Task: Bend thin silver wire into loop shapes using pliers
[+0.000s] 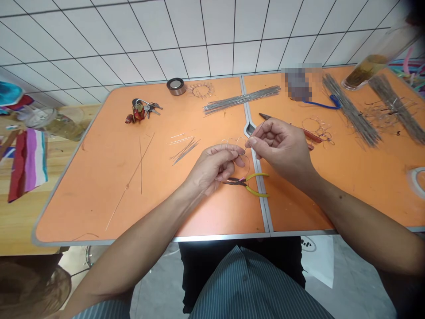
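Thin looped wire (248,165) runs between my two hands above the middle of the orange table. My left hand (221,165) pinches it between thumb and forefinger, with small wire loops standing up over the knuckles. Opposite it, my right hand (279,144) pinches a wire end with thumb and fingertips; the exact grip point is too fine to make out. Yellow-handled pliers (255,178) lie under and beside my left hand. Behind my right hand is a red-handled pair of pliers (310,135), partly hidden.
Short cut wires (185,151) and long wires (128,184) lie to the left. Further back are keys (142,110), a tape roll (176,86), a wire ring (202,90) and a wire bundle (242,99). More bundles (352,110) and a tilted-looking glass of liquid (368,71) stand at right.
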### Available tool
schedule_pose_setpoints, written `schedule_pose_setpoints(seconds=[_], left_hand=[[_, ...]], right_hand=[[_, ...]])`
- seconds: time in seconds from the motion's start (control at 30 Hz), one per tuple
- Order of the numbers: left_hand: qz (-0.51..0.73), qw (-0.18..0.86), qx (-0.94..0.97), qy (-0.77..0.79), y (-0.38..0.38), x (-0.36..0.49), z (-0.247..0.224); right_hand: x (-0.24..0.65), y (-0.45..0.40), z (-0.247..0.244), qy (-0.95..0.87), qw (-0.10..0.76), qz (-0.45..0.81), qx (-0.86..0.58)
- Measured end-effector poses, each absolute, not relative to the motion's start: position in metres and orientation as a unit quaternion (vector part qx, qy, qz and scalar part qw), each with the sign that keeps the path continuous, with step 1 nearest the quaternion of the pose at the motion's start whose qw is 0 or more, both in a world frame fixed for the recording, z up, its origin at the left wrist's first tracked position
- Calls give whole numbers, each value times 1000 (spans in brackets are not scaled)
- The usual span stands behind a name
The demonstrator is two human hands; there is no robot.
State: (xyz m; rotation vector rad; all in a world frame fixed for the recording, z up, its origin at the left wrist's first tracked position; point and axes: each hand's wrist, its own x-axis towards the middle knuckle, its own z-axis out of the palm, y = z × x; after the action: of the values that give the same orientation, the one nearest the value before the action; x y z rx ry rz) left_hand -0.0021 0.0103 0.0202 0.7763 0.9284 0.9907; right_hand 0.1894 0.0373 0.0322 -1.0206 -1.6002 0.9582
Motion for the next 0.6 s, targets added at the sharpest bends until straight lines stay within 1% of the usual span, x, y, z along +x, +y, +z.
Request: schedule_pose_setpoints(seconds=[0.33,0.6], left_hand=[[444,695,362,434,9,-2,21],[435,691,366,446,7,-2,20]], right_hand=[[188,38,31,-683,465,367,-428],[189,39,37,-675,444,408,-425]])
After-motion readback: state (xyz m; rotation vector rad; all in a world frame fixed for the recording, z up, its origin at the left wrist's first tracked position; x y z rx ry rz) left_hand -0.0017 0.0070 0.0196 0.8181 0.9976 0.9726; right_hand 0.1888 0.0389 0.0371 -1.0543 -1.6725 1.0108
